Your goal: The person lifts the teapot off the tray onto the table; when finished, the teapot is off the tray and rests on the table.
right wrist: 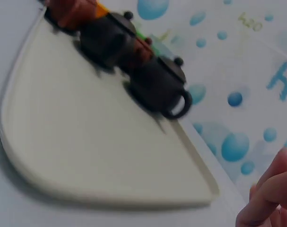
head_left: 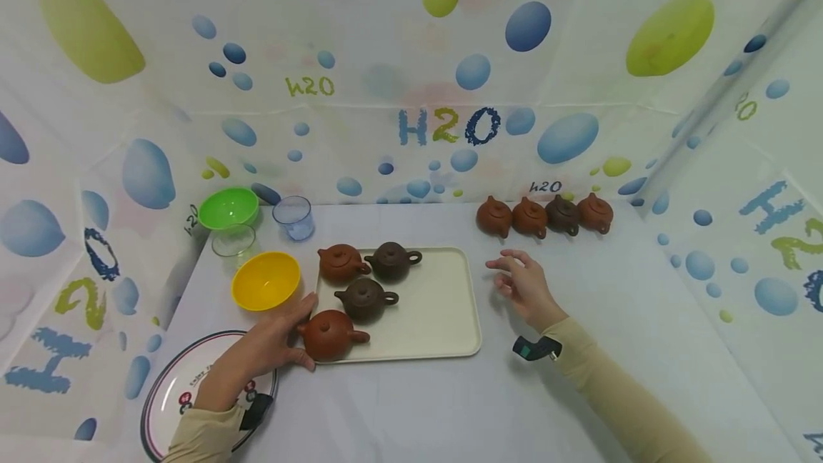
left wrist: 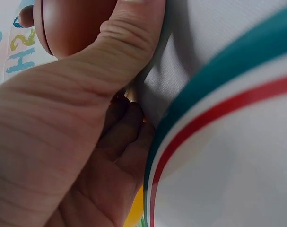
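Note:
A cream tray (head_left: 437,306) lies mid-table with several small clay teapots on it. My left hand (head_left: 302,334) grips the red-brown teapot (head_left: 329,334) at the tray's front left corner, thumb behind it and fingers in front. In the left wrist view my thumb (left wrist: 129,33) presses on that teapot (left wrist: 72,23). My right hand (head_left: 521,284) hovers just right of the tray, fingers loosely spread and holding nothing. The right wrist view shows its fingertips (right wrist: 271,194) beside the tray (right wrist: 86,142) and a dark teapot (right wrist: 160,82).
Several more teapots (head_left: 543,216) stand in a row at the back right. Left of the tray are a yellow bowl (head_left: 266,279), a green bowl (head_left: 228,207), a clear cup (head_left: 234,241) and a bluish cup (head_left: 293,217). A striped plate (head_left: 173,384) lies under my left wrist. Patterned sheets wall the table.

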Action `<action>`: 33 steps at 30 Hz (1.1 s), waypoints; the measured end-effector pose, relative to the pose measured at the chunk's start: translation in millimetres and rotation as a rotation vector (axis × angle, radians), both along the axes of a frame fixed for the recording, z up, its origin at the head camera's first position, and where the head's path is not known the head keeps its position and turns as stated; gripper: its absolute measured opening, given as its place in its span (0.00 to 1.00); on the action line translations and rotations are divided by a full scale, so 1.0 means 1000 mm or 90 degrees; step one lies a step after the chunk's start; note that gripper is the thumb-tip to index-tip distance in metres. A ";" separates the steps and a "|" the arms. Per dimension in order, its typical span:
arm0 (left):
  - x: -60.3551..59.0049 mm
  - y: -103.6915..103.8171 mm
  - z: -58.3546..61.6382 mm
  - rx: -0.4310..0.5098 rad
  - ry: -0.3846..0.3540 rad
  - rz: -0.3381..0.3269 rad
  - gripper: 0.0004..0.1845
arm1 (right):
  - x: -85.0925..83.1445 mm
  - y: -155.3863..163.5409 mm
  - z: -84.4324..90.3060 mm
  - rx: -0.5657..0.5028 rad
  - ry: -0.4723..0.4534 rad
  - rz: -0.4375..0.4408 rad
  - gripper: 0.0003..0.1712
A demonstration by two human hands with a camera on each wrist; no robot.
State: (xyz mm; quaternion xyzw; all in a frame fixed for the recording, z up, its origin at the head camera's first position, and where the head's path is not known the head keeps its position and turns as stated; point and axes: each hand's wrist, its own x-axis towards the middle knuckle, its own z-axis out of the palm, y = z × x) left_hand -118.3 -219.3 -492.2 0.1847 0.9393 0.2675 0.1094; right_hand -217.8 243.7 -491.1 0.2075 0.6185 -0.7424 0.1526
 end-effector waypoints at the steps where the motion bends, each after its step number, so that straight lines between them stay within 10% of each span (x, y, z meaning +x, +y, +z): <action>1: 0.000 0.000 0.000 0.001 0.001 0.000 0.64 | 0.002 -0.005 0.000 0.002 -0.001 0.009 0.24; 22: -0.001 -0.002 -0.003 0.007 0.016 -0.002 0.64 | 0.023 -0.111 -0.008 0.065 0.013 0.379 0.26; 33: 0.001 -0.002 -0.002 0.015 0.000 0.002 0.64 | 0.031 -0.147 -0.018 0.052 0.061 0.424 0.18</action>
